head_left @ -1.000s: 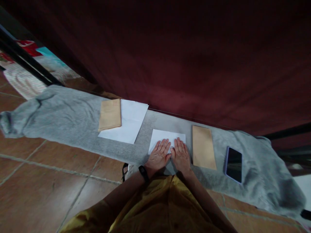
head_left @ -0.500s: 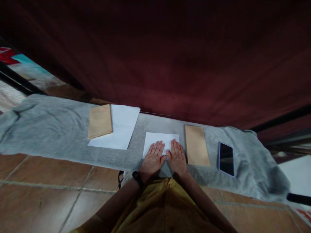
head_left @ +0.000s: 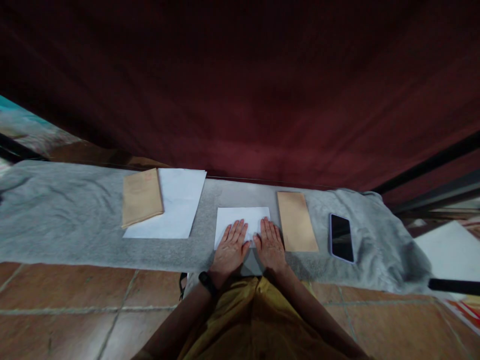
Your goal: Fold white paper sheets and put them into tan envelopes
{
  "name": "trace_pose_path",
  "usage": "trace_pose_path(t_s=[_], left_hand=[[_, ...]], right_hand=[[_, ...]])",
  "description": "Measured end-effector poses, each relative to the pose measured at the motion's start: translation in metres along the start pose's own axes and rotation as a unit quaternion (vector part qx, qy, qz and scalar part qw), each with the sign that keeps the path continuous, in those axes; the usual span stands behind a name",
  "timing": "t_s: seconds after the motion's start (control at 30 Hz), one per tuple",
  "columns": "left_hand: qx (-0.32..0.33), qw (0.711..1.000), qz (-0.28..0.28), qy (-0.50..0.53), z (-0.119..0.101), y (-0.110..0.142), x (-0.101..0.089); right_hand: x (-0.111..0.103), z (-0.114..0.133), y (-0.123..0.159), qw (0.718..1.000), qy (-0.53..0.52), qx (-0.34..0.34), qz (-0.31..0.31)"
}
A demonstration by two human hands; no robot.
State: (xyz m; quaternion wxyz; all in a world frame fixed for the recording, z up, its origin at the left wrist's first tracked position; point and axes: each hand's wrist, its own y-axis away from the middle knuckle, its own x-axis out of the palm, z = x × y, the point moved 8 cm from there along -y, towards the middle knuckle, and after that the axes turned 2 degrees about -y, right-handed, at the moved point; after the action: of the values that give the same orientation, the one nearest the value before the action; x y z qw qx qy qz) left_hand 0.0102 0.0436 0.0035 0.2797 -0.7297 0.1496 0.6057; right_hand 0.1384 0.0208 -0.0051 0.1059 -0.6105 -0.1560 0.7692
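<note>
A folded white sheet of paper (head_left: 242, 218) lies on a grey cloth (head_left: 75, 215) spread over the tiled floor. My left hand (head_left: 230, 246) rests flat on its near left part, fingers stretched out. My right hand (head_left: 270, 243) lies flat beside it on the near right part, fingers also extended. The thumbs almost meet. A black band (head_left: 207, 282) circles my left wrist. Neither hand holds anything.
A brown envelope (head_left: 297, 221) lies just right of the paper, then a dark phone (head_left: 341, 237). To the left, another brown envelope (head_left: 141, 196) overlaps a larger white sheet (head_left: 174, 205). A dark red curtain (head_left: 262, 90) hangs behind. White paper (head_left: 450, 250) lies at far right.
The view has swung to the right and levelled out. Both hands stay flat on the folded paper, hardly moved on it.
</note>
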Motion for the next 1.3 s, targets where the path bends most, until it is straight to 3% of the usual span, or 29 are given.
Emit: trace_pose_path(t_s=[0.3,0.47,0.87,1.3], left_hand=[[-0.015,1.000,0.011,-0.006,-0.001,0.011,0.004],[-0.005,0.999,0.018,-0.032,-0.008,0.027,0.006],[-0.072,0.996,-0.045,-0.031,0.008,0.045,-0.007],[-0.171,0.983,-0.058,-0.016,0.025,0.060,-0.022]], right_hand=[[-0.005,0.037,0.011,0.993,-0.059,-0.085,0.056],[0.001,0.044,0.018,0.987,-0.071,-0.117,0.080],[-0.008,0.025,0.024,0.994,-0.029,-0.088,0.049],[-0.012,0.008,0.028,0.999,-0.007,-0.024,0.032]])
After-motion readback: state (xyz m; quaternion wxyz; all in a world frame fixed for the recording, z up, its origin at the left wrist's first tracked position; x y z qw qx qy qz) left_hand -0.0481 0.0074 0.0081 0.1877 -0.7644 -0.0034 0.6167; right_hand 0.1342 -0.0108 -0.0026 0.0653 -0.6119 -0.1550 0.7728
